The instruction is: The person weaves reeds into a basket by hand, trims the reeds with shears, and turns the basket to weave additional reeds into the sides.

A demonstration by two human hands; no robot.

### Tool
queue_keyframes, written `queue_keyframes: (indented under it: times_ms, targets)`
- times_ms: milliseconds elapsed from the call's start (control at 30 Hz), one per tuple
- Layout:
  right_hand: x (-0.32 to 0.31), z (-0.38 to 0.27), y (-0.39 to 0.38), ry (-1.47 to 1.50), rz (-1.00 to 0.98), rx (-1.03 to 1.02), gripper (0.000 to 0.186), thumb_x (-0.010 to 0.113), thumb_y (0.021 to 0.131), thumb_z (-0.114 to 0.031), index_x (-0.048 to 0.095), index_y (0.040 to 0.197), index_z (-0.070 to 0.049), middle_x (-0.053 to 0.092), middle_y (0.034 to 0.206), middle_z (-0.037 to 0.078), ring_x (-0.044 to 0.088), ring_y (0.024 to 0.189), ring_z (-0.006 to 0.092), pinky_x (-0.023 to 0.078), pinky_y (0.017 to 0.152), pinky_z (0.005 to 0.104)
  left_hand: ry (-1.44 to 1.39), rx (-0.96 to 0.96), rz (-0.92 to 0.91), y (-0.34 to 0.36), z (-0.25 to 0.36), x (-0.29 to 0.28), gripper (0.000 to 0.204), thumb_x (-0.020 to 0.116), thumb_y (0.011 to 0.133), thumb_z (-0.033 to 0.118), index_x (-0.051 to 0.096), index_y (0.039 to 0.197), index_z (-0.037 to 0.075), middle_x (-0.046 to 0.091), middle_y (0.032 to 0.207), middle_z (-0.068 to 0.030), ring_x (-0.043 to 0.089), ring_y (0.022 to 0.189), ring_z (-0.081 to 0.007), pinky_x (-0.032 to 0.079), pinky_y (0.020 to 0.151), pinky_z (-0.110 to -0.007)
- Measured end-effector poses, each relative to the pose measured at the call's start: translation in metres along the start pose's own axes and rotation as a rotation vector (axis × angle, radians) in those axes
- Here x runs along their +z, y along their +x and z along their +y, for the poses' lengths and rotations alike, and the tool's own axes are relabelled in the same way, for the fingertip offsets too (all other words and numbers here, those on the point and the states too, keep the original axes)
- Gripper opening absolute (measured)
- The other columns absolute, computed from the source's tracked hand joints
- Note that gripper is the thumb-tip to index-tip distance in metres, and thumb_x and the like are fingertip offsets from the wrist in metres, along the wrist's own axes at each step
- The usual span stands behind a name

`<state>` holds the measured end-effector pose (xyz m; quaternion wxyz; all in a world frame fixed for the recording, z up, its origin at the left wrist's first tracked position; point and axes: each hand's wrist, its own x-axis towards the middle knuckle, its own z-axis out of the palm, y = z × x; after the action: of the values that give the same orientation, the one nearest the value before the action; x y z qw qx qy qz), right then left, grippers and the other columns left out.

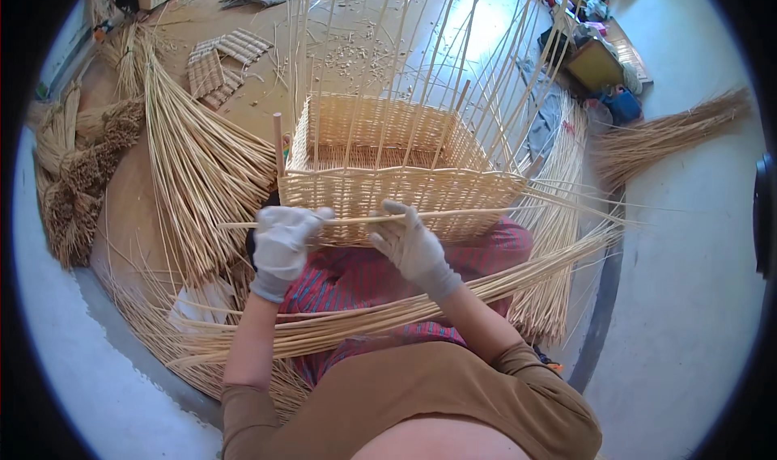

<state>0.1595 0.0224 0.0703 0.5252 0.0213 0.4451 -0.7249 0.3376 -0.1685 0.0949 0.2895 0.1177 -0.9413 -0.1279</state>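
I see the gloved left hand (pixel 285 240) curled around a thin stick (pixel 350 220) mid-frame. The right hand (pixel 411 245), half open, holds it loosely too. The stick crosses before the woven basket (pixel 405 191), middle of the frame.

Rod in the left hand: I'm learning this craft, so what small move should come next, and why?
Perhaps raise the rod to the near rim of the basket: the left hand holds it crosswise in front, the right hand is at it too, and stakes stand bare above that rim.
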Motion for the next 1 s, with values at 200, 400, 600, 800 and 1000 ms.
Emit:
queue_keyframes:
  times_ms: [200,400,600,800,1000]
  targets:
    - [0.085,0.036,-0.012,-0.37,-0.634,-0.235,0.056,0.041,0.106,-0.045,0.062,0.123,0.003,0.059,0.135,0.02,0.048,0.136,0.0334,0.036,0.114,0.0458,-0.173,-0.563,0.638,-0.03,-0.102,0.049,0.046,0.062,0.093,0.001,0.057,0.138,0.004,0.057,0.138,-0.013,0.051,0.13,-0.0262,0.038,0.113,-0.035]
    - [0.133,0.08,-0.022,-0.968,-0.987,-0.78,0.038,0.051,0.102,-0.031,0.057,0.126,-0.002,0.051,0.134,0.032,0.049,0.128,0.0469,0.04,0.109,0.0484,-1.004,-0.585,0.579,-0.012,-0.097,0.054,0.053,0.051,0.104,0.037,0.053,0.137,-0.003,0.055,0.14,-0.0176,0.046,0.136,-0.027,0.028,0.12,-0.038]
    - [0.136,0.07,-0.014,-0.904,-1.014,-0.805,0.032,0.056,0.099,-0.027,0.059,0.117,-0.001,0.048,0.134,0.034,0.048,0.126,0.0505,0.041,0.106,0.0513,-1.09,-0.614,0.307,-0.012,-0.088,0.045,0.044,0.05,0.104,0.029,0.052,0.133,-0.004,0.057,0.134,-0.0166,0.05,0.131,-0.0251,0.032,0.115,-0.038]
    - [0.099,0.004,-0.014,-1.132,-0.961,-0.919,0.034,0.061,0.095,-0.028,0.062,0.119,-0.004,0.059,0.125,0.026,0.064,0.104,0.0412,0.056,0.083,0.0445,-0.721,-0.517,-0.088,-0.008,-0.125,0.044,0.038,0.061,0.093,0.004,0.053,0.13,-0.001,0.06,0.125,-0.0088,0.057,0.118,-0.0181,0.043,0.104,-0.031]
    - [0.121,0.035,0.013,-1.478,-0.821,-1.065,0.025,0.064,0.08,-0.028,0.065,0.103,-0.021,0.054,0.073,-0.001,0.055,0.071,0.0218,0.044,0.061,0.037,-1.372,-0.597,0.015,0.074,-0.121,0.045,0.051,0.045,0.105,0.048,0.058,0.116,0.0,0.064,0.09,-0.0057,0.066,0.087,-0.0153,0.053,0.083,-0.029]
